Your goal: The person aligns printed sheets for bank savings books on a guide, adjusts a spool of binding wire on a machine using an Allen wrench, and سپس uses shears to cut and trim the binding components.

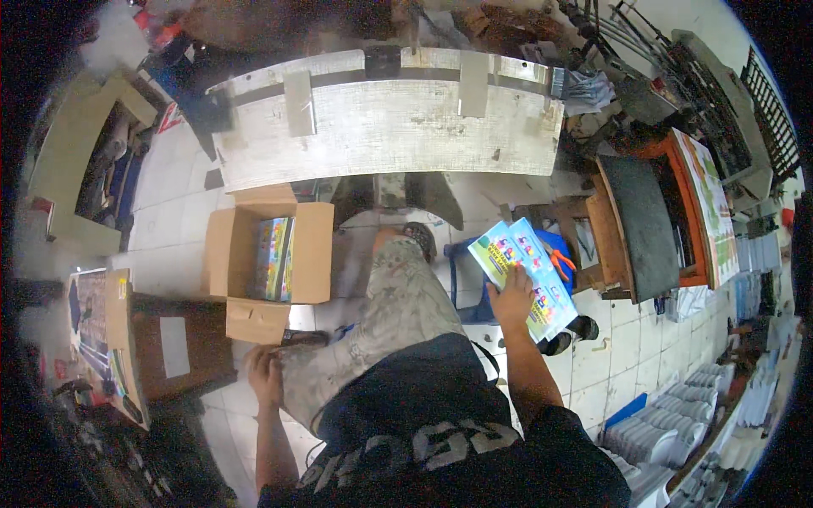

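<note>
A pale tiled floor (pixel 622 347) runs beneath everything, and a long white table (pixel 398 127), scuffed and marked with brown strips, stretches across the far side. The person wears a black shirt (pixel 423 372) and patterned light shorts (pixel 381 300), with the knees apart. To the right stands a cabinet with an orange frame (pixel 683 195), a dark panel leaning at its near side. Farther down on that side, white stacks (pixel 677 423) lie in rows, with a blue piece (pixel 625 410) beside them. At the upper left is a big carton (pixel 68 161), open at its side, with dark and light items inside. Between that carton and the person's legs sits a brown cardboard box (pixel 315 254), its flaps folded out, with colourful booklets (pixel 273 258) standing on edge inside. On the person's right is a blue stool (pixel 464 273), and over it lies a set of overlapping light-blue and green booklets (pixel 552 311) with bright cartoon pictures. The right hand (pixel 512 298) rests on top of this set, fingers spread rather than clenched. The left hand (pixel 265 377) lies beside the knee, close to the near flap of the box, fingers bent; whether it grips anything cannot be told. A dark patterned sandal (pixel 421 240) shows past the shorts. Smallest is an orange-handled tool (pixel 556 258) just beside the booklets on the stool.
</note>
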Available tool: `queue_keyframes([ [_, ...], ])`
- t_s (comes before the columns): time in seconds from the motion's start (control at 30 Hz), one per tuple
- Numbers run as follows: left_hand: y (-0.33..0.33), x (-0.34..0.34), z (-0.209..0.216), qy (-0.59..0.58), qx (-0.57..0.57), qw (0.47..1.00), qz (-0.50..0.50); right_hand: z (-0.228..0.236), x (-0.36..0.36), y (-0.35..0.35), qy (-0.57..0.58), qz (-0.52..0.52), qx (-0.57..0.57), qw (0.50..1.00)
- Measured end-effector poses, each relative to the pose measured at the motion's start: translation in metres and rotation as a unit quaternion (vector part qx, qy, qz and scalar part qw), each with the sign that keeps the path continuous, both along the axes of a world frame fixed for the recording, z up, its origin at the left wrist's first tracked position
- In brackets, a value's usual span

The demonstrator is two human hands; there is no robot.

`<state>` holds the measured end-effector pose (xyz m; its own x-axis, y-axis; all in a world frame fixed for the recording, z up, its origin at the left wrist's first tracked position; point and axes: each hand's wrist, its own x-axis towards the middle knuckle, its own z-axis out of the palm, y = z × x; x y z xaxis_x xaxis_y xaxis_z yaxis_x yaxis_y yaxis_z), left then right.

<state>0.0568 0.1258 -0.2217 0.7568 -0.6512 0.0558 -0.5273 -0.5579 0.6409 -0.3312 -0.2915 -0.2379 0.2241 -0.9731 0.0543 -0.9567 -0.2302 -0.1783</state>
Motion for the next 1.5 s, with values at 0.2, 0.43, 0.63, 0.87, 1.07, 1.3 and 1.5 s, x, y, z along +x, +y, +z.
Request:
queue_keyframes([
  [0.2,0.006,-0.002,0.001,-0.012,-0.009,1.0,-0.001,0.009,0.011,0.0,0.071,-0.006,-0.009,0.997],
  [0.43,0.004,-0.005,0.001,0.023,-0.03,0.998,0.056,0.013,0.018,-0.004,0.085,-0.023,0.025,0.996],
  [0.63,0.014,-0.001,-0.005,0.02,-0.007,0.998,0.058,0.019,0.02,-0.017,0.039,0.008,0.013,0.999],
  [0.87,0.076,-0.012,-0.075,0.31,-0.172,0.87,0.343,0.021,-0.067,-0.095,-0.029,0.116,0.122,0.985],
  [1.07,0.163,-0.03,-0.087,0.238,0.222,0.944,-0.06,0.209,-0.137,-0.231,0.194,-0.073,-0.153,0.966],
  [1.3,-0.176,0.003,0.213,0.195,0.23,0.949,-0.092,0.316,0.081,-0.21,-0.081,0.214,-0.486,0.843],
  [1.5,-0.399,0.006,0.224,0.145,-0.165,0.951,-0.22,0.216,0.156,-0.198,-0.135,0.321,-0.392,0.852],
])
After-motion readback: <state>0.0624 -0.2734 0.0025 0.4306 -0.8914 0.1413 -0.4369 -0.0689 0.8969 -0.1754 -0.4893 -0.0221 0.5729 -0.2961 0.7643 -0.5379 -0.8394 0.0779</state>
